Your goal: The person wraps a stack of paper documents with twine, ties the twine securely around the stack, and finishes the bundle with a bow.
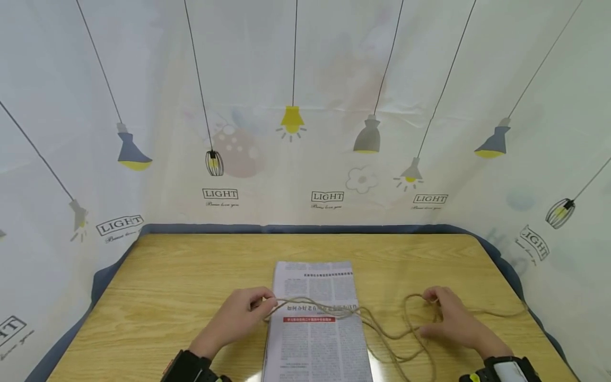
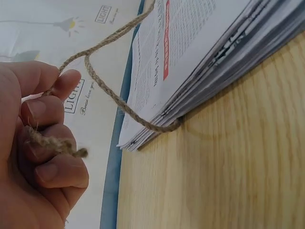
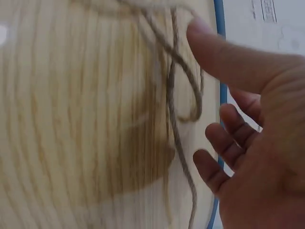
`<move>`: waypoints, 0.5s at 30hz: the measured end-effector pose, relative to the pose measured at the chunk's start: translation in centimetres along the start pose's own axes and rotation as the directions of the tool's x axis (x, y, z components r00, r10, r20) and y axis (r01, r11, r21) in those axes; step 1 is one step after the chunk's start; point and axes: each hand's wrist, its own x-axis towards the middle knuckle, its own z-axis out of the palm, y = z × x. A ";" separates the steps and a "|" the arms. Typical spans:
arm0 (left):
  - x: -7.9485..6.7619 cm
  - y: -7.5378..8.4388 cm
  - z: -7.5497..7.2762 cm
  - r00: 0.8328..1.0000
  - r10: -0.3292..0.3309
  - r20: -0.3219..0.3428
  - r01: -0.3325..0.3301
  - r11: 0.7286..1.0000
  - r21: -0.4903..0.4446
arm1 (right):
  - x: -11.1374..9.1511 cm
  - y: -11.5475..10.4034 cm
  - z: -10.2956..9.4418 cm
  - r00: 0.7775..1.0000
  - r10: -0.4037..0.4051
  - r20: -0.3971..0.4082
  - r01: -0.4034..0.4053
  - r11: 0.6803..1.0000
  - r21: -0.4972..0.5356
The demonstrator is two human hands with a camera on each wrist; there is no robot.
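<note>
From the head view, a newspaper stack (image 1: 315, 350) lies at 6 o'clock on the wooden table (image 1: 167, 276), a red strip across its top page. Rope (image 1: 360, 311) crosses over the stack, with more in loose loops toward 5 o'clock. At 7 o'clock the left hand (image 1: 241, 317), just beside the stack, pinches the rope between thumb and forefinger. The right hand (image 1: 451, 321) is at 4 o'clock, beside the loops. At 12 o'clock hangs a lamp-printed cloth (image 1: 258, 69).

From the left wrist, the left hand is at 9 o'clock, fingers curled round the rope, a frayed end poking out. 2 strands run toward the stack at 1 o'clock: 1 over its top, 1 to its side edge.

From the right wrist, the right hand is at 3 o'clock, fingers loosely bent, thumb well apart. Rope passes near the thumb; whether they touch, I cannot tell.
</note>
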 end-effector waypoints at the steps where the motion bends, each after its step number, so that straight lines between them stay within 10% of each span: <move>1: 0.0 -0.1 -0.1 1.000 -0.004 -0.003 0.004 1.000 -0.004 | -0.1 0.4 0.0 1.000 -0.004 -0.014 0.004 1.000 -0.005; 15: -1.7 -2.1 -2.6 0.997 -0.074 -0.005 0.074 0.996 -0.039 | -0.5 2.2 -0.3 0.985 0.168 -0.037 -0.170 0.984 -0.046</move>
